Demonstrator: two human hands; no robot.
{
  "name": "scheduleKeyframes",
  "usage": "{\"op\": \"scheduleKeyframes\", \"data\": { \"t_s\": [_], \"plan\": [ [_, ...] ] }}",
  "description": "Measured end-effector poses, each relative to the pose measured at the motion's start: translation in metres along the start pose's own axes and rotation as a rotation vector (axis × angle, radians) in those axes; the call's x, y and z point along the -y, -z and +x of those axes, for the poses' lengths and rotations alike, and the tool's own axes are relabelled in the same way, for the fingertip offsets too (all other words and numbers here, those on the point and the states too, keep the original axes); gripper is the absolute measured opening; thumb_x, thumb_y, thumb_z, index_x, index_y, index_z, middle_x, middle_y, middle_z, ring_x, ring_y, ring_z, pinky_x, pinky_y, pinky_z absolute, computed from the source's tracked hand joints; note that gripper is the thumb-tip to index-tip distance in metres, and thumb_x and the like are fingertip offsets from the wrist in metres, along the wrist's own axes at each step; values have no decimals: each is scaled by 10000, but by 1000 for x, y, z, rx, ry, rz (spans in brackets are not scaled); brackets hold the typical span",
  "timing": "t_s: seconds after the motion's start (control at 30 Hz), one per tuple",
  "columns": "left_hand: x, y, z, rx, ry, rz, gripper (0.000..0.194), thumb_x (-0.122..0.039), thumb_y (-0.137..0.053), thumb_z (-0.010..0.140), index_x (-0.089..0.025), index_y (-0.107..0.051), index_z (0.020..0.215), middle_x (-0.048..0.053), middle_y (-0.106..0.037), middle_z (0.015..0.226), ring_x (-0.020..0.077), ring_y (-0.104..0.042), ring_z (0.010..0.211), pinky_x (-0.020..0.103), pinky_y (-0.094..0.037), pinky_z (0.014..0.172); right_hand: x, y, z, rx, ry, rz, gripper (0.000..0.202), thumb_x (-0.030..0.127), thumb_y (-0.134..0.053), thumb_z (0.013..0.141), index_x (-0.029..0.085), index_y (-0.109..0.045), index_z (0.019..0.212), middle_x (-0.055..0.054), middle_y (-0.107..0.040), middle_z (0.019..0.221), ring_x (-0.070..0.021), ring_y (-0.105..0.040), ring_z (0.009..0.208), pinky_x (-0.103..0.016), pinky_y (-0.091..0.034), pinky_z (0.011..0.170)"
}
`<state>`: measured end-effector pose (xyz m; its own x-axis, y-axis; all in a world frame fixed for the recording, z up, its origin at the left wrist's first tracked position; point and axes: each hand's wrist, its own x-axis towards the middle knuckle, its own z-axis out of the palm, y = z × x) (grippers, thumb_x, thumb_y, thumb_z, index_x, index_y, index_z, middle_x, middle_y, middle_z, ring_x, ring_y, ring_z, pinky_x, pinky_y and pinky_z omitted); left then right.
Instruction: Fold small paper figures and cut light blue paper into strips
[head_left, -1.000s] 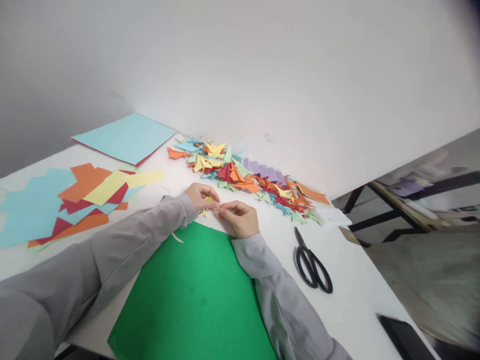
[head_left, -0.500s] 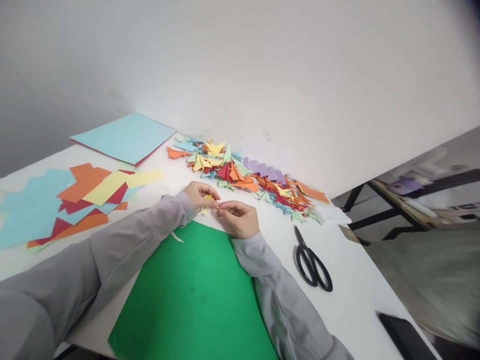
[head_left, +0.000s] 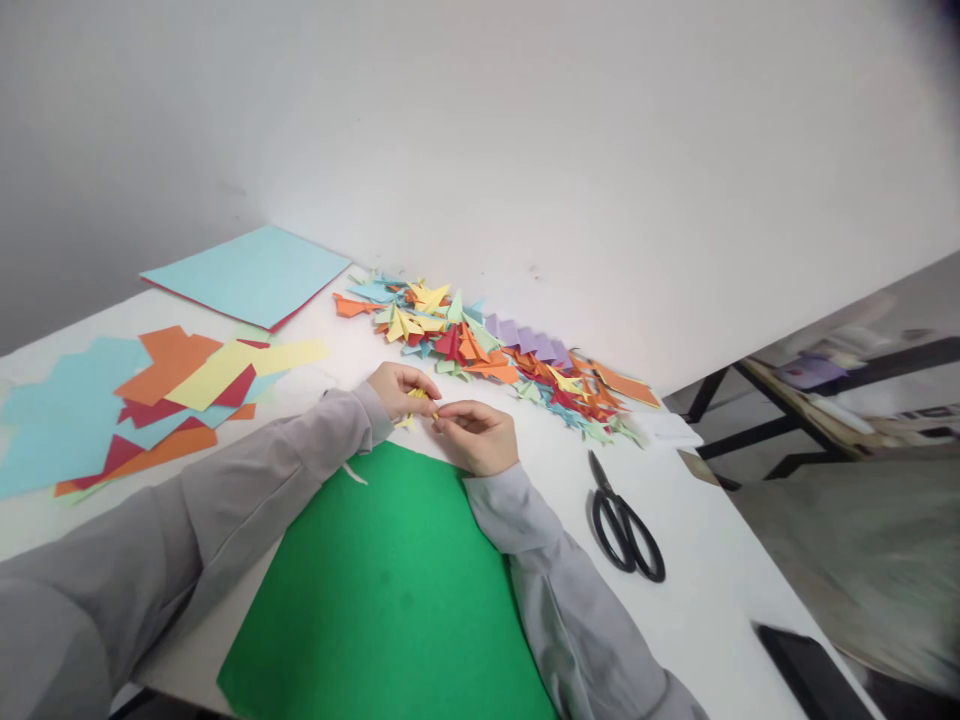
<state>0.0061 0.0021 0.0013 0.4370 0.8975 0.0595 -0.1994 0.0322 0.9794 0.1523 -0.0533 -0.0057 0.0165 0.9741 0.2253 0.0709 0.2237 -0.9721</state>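
Note:
Between my fingertips is a small yellow folded paper, mostly hidden by the fingers. My left hand pinches it from the left, and my right hand pinches its right end with thumb and forefinger. Both hands hover just past the far edge of a green sheet. A bit of pale yellow paper shows below my left hand. Behind the hands lies a long heap of small folded paper shapes in orange, red, yellow, blue and green, with a row of purple folded pieces among them.
Black-handled scissors lie right of my right forearm. A dark flat phone-like object is near the table's right edge. Loose coloured paper pieces spread at left, and a light blue sheet stack sits at the back by the wall.

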Motion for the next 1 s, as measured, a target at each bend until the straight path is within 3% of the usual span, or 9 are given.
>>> {"op": "scheduleKeyframes", "data": {
  "t_s": [0.43,1.0],
  "plan": [
    [0,0,-1,15,-11,7,206,-83,-723,402,-101,-646,593,-8,-598,524,75,-520,502,214,-420,518,-5,1,0,9,-7,-24,122,268,-717,556,196,-652,631,-5,-655,577,-131,-582,528,-271,-472,555],
    [6,-1,0,36,-190,74,174,-134,-723,452,-109,-640,603,13,-602,577,103,-550,587,231,-438,567,-5,-2,3,-66,-162,155,105,204,-731,510,187,-644,566,14,-653,503,-130,-596,481,-278,-493,565]
  ]
}}
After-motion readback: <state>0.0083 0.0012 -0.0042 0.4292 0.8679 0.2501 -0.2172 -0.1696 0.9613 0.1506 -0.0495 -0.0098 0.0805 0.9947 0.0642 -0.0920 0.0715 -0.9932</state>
